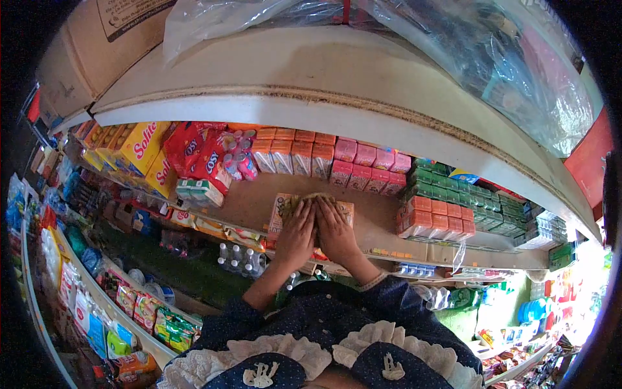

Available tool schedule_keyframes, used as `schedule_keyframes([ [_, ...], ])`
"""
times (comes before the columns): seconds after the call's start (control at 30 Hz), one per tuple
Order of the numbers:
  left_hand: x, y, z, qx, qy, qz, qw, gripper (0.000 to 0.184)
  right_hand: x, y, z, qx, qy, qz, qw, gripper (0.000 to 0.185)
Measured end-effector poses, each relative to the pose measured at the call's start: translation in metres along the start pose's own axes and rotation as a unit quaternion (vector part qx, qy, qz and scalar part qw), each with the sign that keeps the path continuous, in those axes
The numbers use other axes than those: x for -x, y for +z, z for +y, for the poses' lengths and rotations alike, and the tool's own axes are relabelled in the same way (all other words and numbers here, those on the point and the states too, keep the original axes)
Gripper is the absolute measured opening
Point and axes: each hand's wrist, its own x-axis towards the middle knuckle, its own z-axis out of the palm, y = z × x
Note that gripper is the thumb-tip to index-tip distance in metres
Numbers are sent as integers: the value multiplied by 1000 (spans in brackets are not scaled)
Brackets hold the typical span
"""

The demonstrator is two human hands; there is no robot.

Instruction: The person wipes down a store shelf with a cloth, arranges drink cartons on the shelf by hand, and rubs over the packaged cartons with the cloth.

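Observation:
My left hand (298, 228) and my right hand (335, 225) lie side by side, thumbs together, over a flat printed carton (279, 211) on the shelf. Their fingers are stretched out and point away from me. A brownish, cloth-like thing (317, 195) shows at the fingertips; most of it is hidden beneath both hands. The carton's orange-and-white right end (348, 212) sticks out beside my right hand.
Behind my hands stand orange-topped drink packs (291, 155) and pink packs (369, 165). Red bags (201, 152) and yellow Solite boxes (139, 149) are left; orange-white packs (434, 219) and green packs (447, 188) right. An upper shelf edge (324, 100) overhangs. Bottles (240, 259) stand below.

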Motion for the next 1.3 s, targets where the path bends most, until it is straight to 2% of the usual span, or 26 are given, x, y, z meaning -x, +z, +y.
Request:
schedule_keyframes([
  [0.1,-25,-1,-19,5,42,40,998,56,-19,13,12,-6,15,16,1000,57],
  [0.17,-42,4,-33,-27,28,30,999,54,-36,22,22,-15,92,-86,992,56],
  [0.2,-47,7,-38,-59,17,21,998,53,-43,17,21,-17,91,-85,992,56],
  [0.27,-53,11,-42,-51,11,20,998,52,-51,11,19,-9,155,-167,974,57],
  [0.3,-53,11,-41,-40,6,19,999,51,-48,13,19,-9,150,-167,974,57],
  [0.37,-41,3,-32,-49,17,41,998,51,-36,17,17,32,67,-75,994,58],
  [0.4,-33,0,-26,-56,30,60,996,51,-30,17,13,33,63,-75,995,58],
  [0.47,-17,-8,-19,-61,37,61,996,51,-17,17,4,33,11,32,999,58],
  [0.53,1,-12,-17,-69,40,61,995,52,-7,13,-11,23,11,2,1000,61],
  [0.63,29,-17,-15,-15,-20,20,999,55,-3,10,-33,15,1,-16,1000,60],
  [0.73,36,-19,-23,-59,-64,29,996,56,-17,29,-36,-10,-28,-9,1000,64],
  [0.77,35,-17,-28,-60,-69,28,995,56,-27,32,-34,24,-45,-10,999,63],
  [0.87,13,-14,-46,-65,-107,67,990,58,-56,35,-32,12,-31,-32,999,60],
  [0.97,-6,-8,-44,-29,-182,50,982,59,-63,45,-16,8,-23,-59,998,57],
  [1.0,-10,-2,-46,-45,-147,73,985,59,-63,46,-11,1,-2,-85,996,56],
  [1.03,-12,2,-45,-62,-112,91,988,58,-49,66,5,-28,6,-23,999,55],
  [1.1,-16,4,-29,-101,-60,91,989,57,-27,50,16,135,-42,-6,990,59],
  [1.2,-26,26,7,-83,-35,104,990,58,3,19,33,181,16,-13,983,59],
  [1.27,-33,37,28,-64,1,107,992,60,16,-5,37,179,94,-92,975,63],
  [1.3,-32,37,33,-62,2,106,992,60,20,-8,40,180,96,-93,975,63],
])
